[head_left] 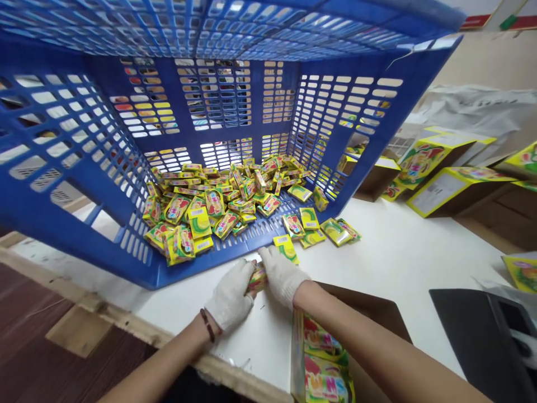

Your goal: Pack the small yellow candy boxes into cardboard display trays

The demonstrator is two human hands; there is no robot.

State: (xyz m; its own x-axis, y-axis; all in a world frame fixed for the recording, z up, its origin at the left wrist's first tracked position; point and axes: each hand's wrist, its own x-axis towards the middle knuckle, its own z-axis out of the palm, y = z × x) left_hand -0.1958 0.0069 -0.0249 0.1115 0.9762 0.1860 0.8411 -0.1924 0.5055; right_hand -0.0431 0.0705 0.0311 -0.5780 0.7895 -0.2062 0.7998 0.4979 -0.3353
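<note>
My left hand (232, 294), in a white knit glove, is closed around a small stack of yellow-green candy packets (257, 277) just above the white tabletop. From the other side my right hand (282, 275), gloved too, grips the same stack; its fingertips lie at the top end. A loose packet (286, 248) lies right behind the right hand. Past both hands a blue plastic crate (226, 250) rests on its side, mouth towards me, with a heap of the same packets (213, 204) inside. Below my right forearm stands an open cardboard box (297, 358) containing packets marked "TWINS".
Several packets (335, 231) have spilled onto the table at the crate's right corner. Printed yellow cartons (436, 193) stand open on the right. A black device (482, 336) sits at the right front. The table's wooden edge (138, 330) runs along the left front.
</note>
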